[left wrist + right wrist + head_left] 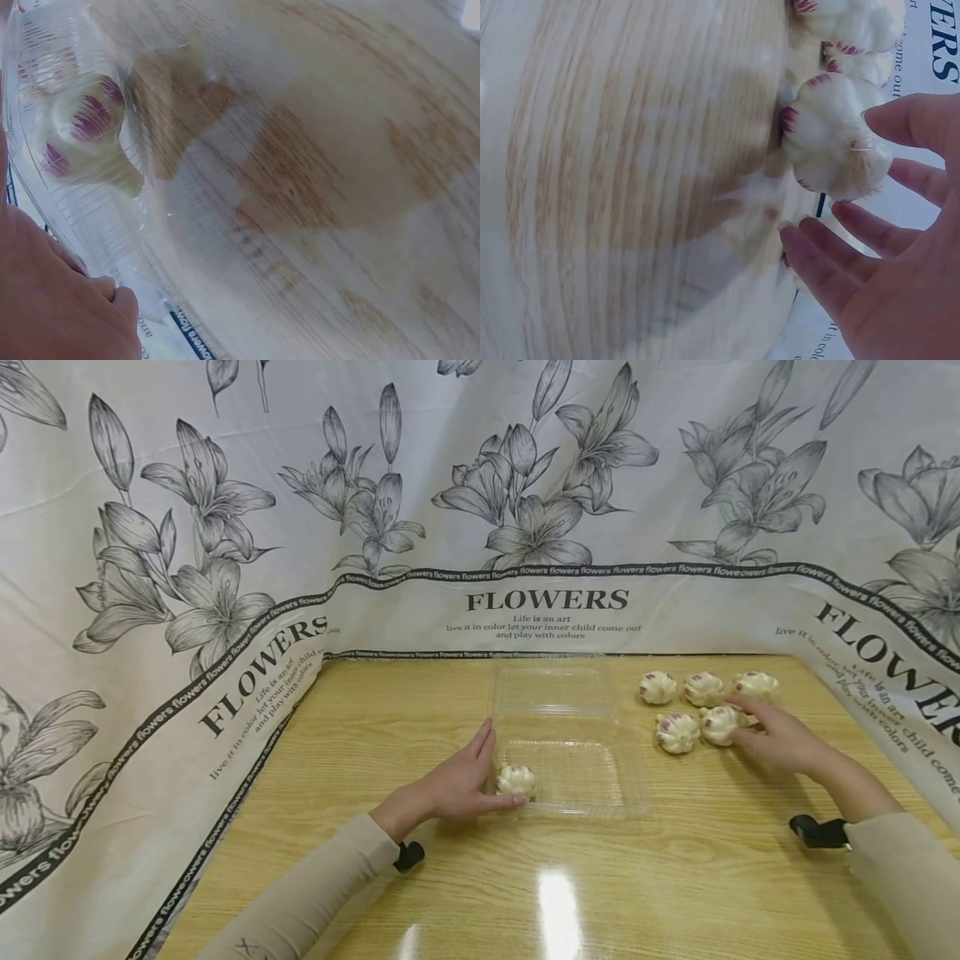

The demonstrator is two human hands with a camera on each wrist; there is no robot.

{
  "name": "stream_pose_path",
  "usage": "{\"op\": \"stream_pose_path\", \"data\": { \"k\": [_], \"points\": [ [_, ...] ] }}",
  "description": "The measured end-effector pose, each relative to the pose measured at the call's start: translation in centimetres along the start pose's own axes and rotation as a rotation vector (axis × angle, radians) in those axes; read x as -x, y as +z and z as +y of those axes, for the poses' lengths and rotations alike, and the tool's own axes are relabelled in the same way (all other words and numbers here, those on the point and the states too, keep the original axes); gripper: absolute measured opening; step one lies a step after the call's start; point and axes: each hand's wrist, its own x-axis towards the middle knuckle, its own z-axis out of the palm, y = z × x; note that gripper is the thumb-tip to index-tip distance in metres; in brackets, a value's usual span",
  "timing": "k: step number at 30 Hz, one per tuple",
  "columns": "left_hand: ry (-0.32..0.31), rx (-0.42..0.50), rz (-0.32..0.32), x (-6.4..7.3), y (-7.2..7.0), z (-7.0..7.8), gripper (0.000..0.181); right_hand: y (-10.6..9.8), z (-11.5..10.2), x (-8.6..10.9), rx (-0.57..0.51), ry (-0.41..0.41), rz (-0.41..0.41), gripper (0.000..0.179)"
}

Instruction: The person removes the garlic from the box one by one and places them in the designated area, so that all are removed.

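A clear plastic clamshell box [592, 777] lies on the table with its lid [555, 689] folded back. One garlic bulb [514, 781] with purple streaks sits in the box's near left corner. Along the box's left side rests my left hand [461, 781], fingers straight, thumb along the near edge beside that bulb. My right hand [780, 739] reaches to another garlic bulb [717, 727] on the right. Its fingers are spread about this bulb [829, 139], thumb tip right at its side, and not closed round it in the right wrist view.
Several more garlic bulbs [677, 732] stand in two rows at the back right, close to the bulb by my right hand. The wooden table [390, 893] ends at a flower-printed cloth [412, 618] behind and at both sides.
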Motion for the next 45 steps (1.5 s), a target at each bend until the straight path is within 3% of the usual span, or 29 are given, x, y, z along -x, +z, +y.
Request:
{"op": "stream_pose_path", "data": {
  "k": [6,11,27,35,45],
  "points": [
    [-0.001,0.001,0.003,0.0,0.0,0.0,0.124,-0.6,-0.8,0.3,0.055,-0.054,0.075,0.060],
    [0.002,0.003,0.001,-0.1,0.1,-0.1,0.124,-0.8,-2.6,0.6,0.078,-0.104,0.123,0.058],
    [-0.003,-0.004,0.000,-0.2,0.2,-0.2,0.124,1.5,-10.1,0.5,0.045,-0.185,0.048,0.060],
    [-0.007,-0.004,-0.004,-0.2,0.1,-0.1,0.124,3.2,-12.1,0.3,-0.025,-0.226,0.014,0.058],
    [0.000,-0.001,0.007,-0.2,0.3,-0.1,0.124,5.3,-13.6,-0.1,-0.042,-0.340,0.030,0.051]
  ]
}}
